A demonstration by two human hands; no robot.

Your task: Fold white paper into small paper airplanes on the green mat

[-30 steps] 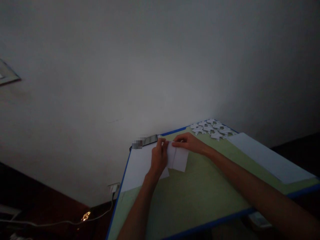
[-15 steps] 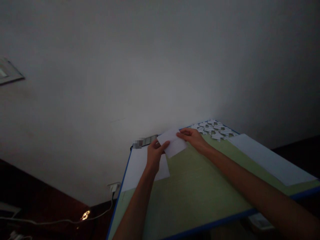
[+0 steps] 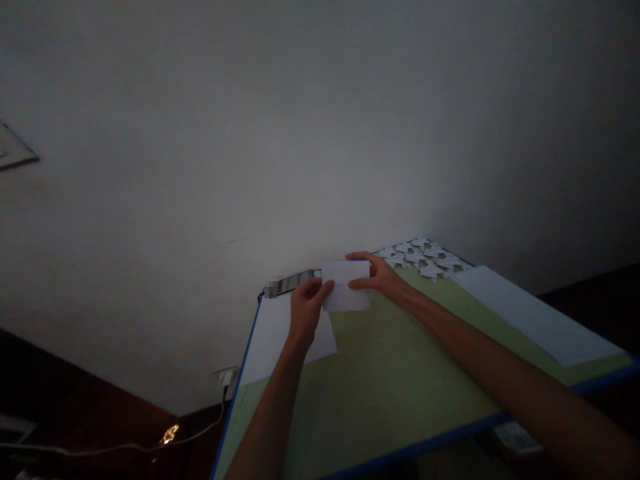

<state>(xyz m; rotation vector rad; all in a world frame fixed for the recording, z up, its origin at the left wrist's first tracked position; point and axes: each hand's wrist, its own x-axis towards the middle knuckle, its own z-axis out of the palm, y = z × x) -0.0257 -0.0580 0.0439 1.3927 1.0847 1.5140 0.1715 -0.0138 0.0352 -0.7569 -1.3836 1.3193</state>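
A small white sheet of paper [image 3: 346, 297] is held up over the far part of the green table [image 3: 395, 373]. My left hand [image 3: 306, 308] pinches its left edge, with the thumb on the near face. On the right side, my right hand [image 3: 381, 277] grips the sheet between the thumb in front and the fingers at the top edge and behind. A faint horizontal line crosses the sheet near the thumbs. Below my left hand lies a larger white sheet [image 3: 265, 333], partly covered by that hand and forearm.
Several folded white paper shapes [image 3: 430, 270] lie at the far right corner. A stack of white paper [image 3: 535, 317] rests along the right edge. A phone [image 3: 296, 281] lies at the back left against the wall [image 3: 320, 133]. A plug and cable [image 3: 226, 379] are left of the table.
The small sheet has turned from a tilted position to nearly level between my hands. My right hand has shifted its grip, its fingers now at the top edge and behind. The view has moved slightly.
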